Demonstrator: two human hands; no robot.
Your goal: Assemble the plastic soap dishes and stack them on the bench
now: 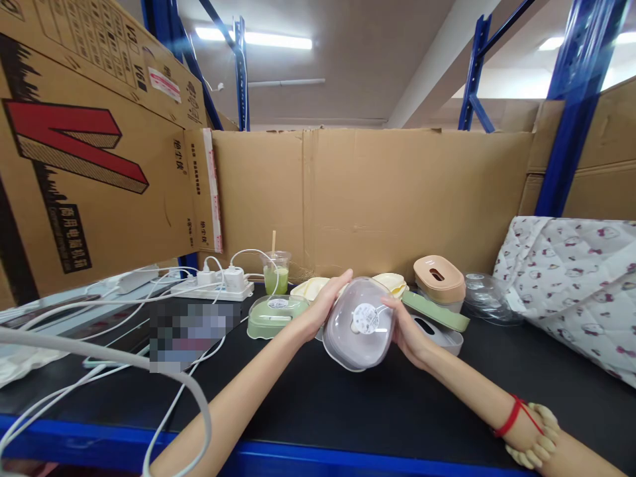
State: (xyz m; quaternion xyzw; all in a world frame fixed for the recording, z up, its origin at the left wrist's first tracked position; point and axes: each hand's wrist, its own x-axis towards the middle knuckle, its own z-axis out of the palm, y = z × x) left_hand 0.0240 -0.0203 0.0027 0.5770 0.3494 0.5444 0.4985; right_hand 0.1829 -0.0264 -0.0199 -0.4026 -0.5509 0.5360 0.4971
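Note:
Tilted above the black table mat is a greyish container with a clear cover and a round white sticker. My left hand holds its left side, fingers reaching behind it. On its right edge, my right hand grips it, thumb near the upper corner. A green container with a clear lid stands left of it. Behind the right hand lie a green lid and a grey piece with a dark slot. A peach-coloured lidded box stands farther back.
A cup of green drink, a white power strip and loose cables lie left. Cream-coloured pieces sit behind the container. Clear plastic covers and a patterned quilted cloth are right. Cardboard stands behind.

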